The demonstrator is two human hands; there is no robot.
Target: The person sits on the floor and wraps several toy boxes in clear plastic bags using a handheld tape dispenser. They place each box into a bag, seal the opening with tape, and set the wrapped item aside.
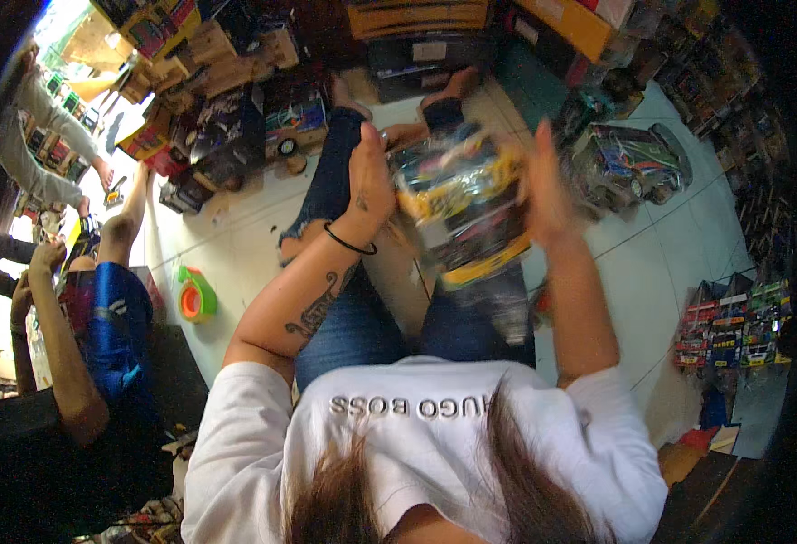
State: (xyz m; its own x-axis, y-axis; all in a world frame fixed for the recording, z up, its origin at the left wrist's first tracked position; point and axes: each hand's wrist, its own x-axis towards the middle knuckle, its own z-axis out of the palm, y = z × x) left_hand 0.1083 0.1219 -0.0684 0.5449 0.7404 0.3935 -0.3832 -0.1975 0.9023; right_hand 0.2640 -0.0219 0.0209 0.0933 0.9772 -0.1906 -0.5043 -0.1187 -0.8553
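Observation:
Above my lap is a shiny clear-plastic-wrapped pack of toy vehicles (462, 204), mostly yellow and black with some blue, smeared by motion. My left hand (371, 181) presses along its left side, thumb up, with the other fingers partly behind the pack. Against the right side lies my right hand (548, 195), blurred, its fingers pointing away from me. The pack is held between both palms. A loose flap of clear plastic (510, 313) hangs from its near end over my jeans.
Right of the pack, another plastic-wrapped toy vehicle (634, 163) lies on the tiles. Wrapped toy trucks (734, 326) stand farther right. A green-and-orange tape roll (196, 297) sits on the floor at left. Dark boxes (430, 63) stand ahead; other people's arms (67, 363) work at far left.

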